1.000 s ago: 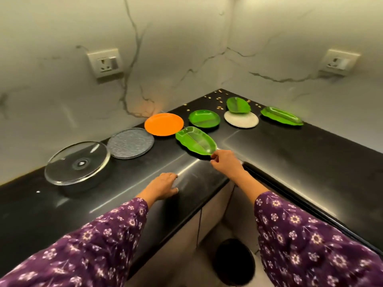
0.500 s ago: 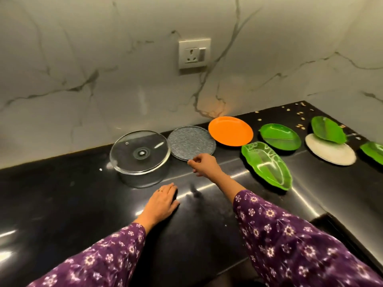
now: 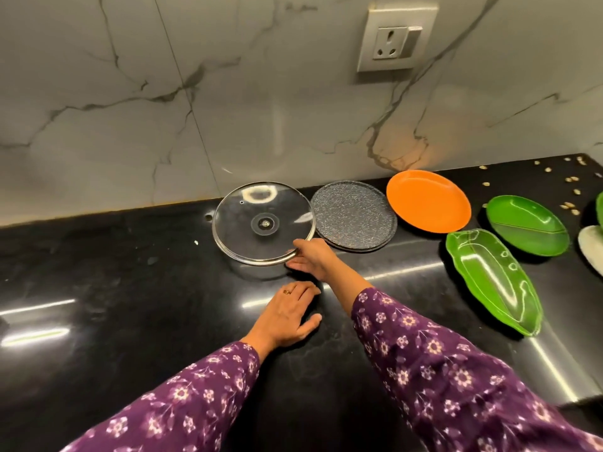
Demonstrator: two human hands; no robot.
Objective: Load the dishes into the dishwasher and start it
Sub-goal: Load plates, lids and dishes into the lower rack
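A round glass lid (image 3: 261,220) with a metal rim lies upside down on the black counter (image 3: 130,305). My right hand (image 3: 313,257) grips its near right rim, thumb on top and fingers underneath. My left hand (image 3: 290,316) rests flat on the counter just in front, fingers apart, a ring on one finger. To the right lie a speckled grey plate (image 3: 354,220), an orange plate (image 3: 427,200), a round green plate (image 3: 528,228) and a long green leaf-shaped dish (image 3: 492,278). No dishwasher is in view.
A white plate's edge (image 3: 592,249) shows at the far right. Small seeds or crumbs (image 3: 574,192) are scattered at the back right of the counter. A marble wall with a power socket (image 3: 396,40) stands right behind the dishes.
The view has swung left. My right hand has moved left from the green leaf dish, past the grey plate, onto the glass lid's rim. My left hand stays flat on the counter.
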